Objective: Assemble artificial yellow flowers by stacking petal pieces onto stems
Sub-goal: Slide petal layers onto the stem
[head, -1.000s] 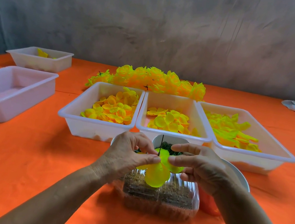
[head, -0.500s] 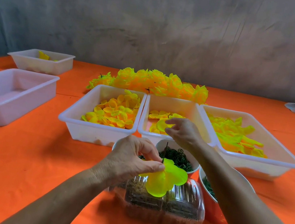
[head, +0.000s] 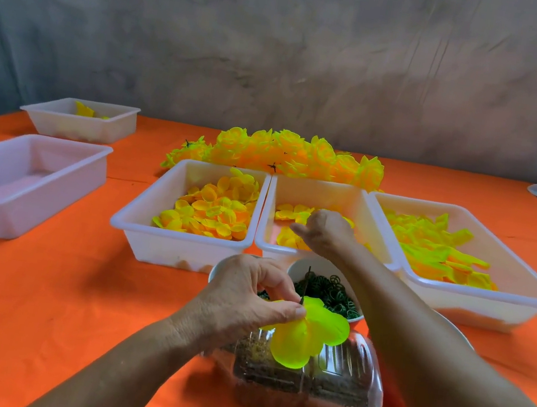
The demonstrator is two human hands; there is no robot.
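My left hand point(head: 247, 297) pinches a thin dark stem point(head: 306, 284) with a large yellow-green petal piece point(head: 307, 336) threaded on it, held above a clear plastic box point(head: 330, 395). My right hand point(head: 325, 232) reaches into the middle white tray point(head: 317, 189) with its fingers curled down among the yellow petals point(head: 285, 235); whether it holds one is hidden. The left tray point(head: 141, 216) holds yellow-orange petals point(head: 214, 209). Larger yellow-green petals point(head: 439, 251) fill the right tray point(head: 525, 284).
A heap of finished yellow flowers point(head: 284, 154) lies behind the trays. A white cup of dark green rings point(head: 334, 292) stands under my right forearm. Two more white trays point(head: 21, 182) point(head: 79, 118) sit on the left of the orange tablecloth point(head: 57, 294).
My right hand left the petal on the stem and reached forward into the middle tray. My left hand kept its hold on the stem and petal.
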